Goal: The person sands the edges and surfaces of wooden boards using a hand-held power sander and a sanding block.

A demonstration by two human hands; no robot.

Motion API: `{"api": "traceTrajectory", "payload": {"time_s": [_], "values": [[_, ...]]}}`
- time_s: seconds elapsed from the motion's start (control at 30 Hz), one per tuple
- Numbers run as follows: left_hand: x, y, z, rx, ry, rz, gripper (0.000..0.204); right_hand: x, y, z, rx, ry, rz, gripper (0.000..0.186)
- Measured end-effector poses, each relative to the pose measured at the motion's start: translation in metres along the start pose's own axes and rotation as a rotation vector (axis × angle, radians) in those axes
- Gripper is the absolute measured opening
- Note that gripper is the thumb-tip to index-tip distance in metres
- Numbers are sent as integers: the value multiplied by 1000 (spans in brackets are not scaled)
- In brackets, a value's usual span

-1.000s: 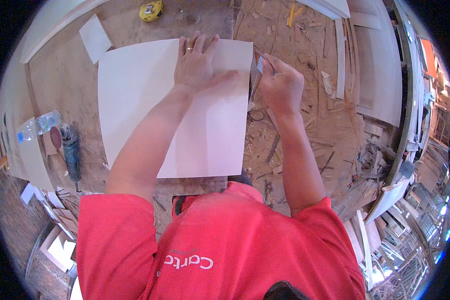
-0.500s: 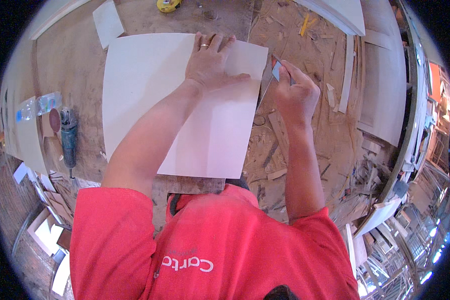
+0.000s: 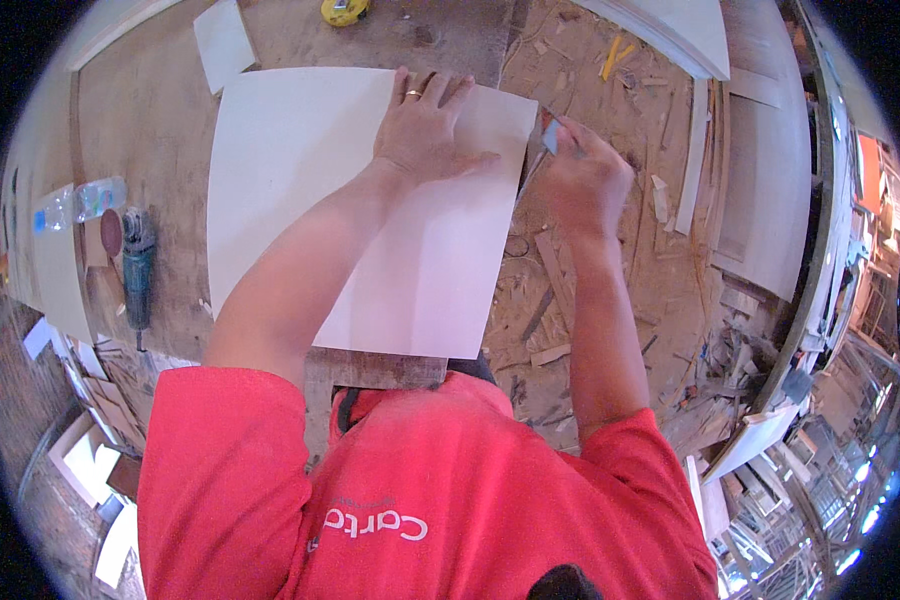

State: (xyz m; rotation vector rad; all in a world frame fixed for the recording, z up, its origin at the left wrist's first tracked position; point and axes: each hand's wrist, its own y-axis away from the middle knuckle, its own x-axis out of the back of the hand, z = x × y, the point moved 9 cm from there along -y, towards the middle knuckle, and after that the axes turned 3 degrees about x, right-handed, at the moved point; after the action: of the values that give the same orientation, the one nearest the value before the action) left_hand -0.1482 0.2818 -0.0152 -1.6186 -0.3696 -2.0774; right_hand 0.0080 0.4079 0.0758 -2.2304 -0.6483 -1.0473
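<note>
A white rectangular panel [image 3: 300, 210] lies on the workbench in front of me. My left hand [image 3: 425, 130] presses flat on its far right part, fingers spread, a ring on one finger. Beside the panel's right edge, near the far corner, my right hand [image 3: 590, 180] is closed round a small flat tool [image 3: 551, 136] with a pale blue face and a reddish end. The tool meets or nearly meets the edge; contact cannot be made out. My fingers hide most of it, and its exact kind is unclear.
An angle grinder [image 3: 138, 265] and clear plastic bottles [image 3: 100, 198] lie at left. At the back are a yellow tape measure [image 3: 345, 10] and a small white offcut [image 3: 223, 45]. Wood scraps and a yellow folding piece [image 3: 615, 58] litter the right side, beside long strips [image 3: 693, 160].
My right hand has shifted slightly, turning its back more upward, with the tool closer to the panel's edge. My left hand stays in place on the panel. The whole view has shifted slightly.
</note>
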Motion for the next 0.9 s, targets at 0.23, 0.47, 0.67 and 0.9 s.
{"api": "traceTrajectory", "payload": {"time_s": [0.23,0.47,0.67,0.9], "values": [[6,-4,1,-69,41,133,110,-13,-9,13,24,-21,29,18],[0,7,11,-40,30,13,111,-17,-25,7,3,98,-27,19],[6,-3,5,-98,53,81,107,-21,-26,11,-6,31,-7,20],[1,0,11,-52,-25,-43,109,-36,-33,18,-34,115,-108,23]]}}
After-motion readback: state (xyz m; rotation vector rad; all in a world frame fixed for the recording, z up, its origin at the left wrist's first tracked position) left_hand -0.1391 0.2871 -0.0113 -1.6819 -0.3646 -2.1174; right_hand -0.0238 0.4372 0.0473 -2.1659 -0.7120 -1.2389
